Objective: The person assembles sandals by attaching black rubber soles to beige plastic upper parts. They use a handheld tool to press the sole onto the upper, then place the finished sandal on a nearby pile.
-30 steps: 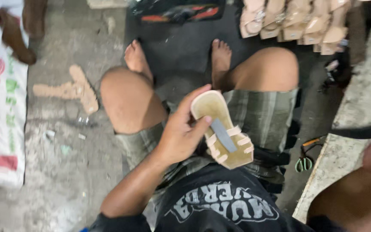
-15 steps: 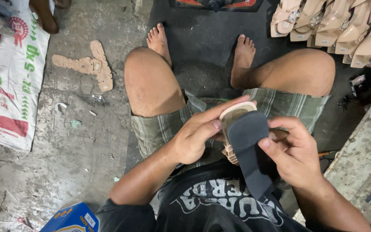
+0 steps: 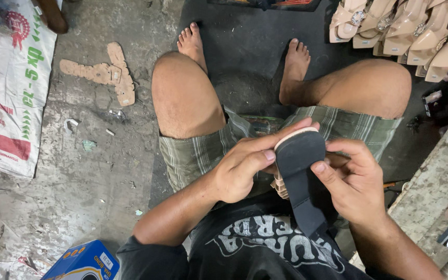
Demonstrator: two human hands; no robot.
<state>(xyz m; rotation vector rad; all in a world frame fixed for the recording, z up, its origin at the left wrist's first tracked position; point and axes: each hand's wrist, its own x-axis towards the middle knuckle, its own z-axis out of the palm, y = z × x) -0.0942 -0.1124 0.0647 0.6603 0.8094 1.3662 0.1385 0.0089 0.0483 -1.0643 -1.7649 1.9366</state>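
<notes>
Sack: a printed white sack (image 3: 6, 93) lies flat on the floor, far left.
Sandal row: beige sandals (image 3: 405, 36) stand lined up, top right.
Your left hand (image 3: 239, 173): fingers curled around the sandal, thumb pressing the sole's left edge.
Your right hand (image 3: 356, 184): fingers closed on the right edge, thumb on top.
Black sole (image 3: 299, 176): over your lap, between both hands, on a tan sandal (image 3: 281, 187).

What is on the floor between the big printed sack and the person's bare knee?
In the head view, two flat tan sole cutouts lie crossed on the concrete between the printed sack and the left knee, with small scraps scattered nearby.
</notes>
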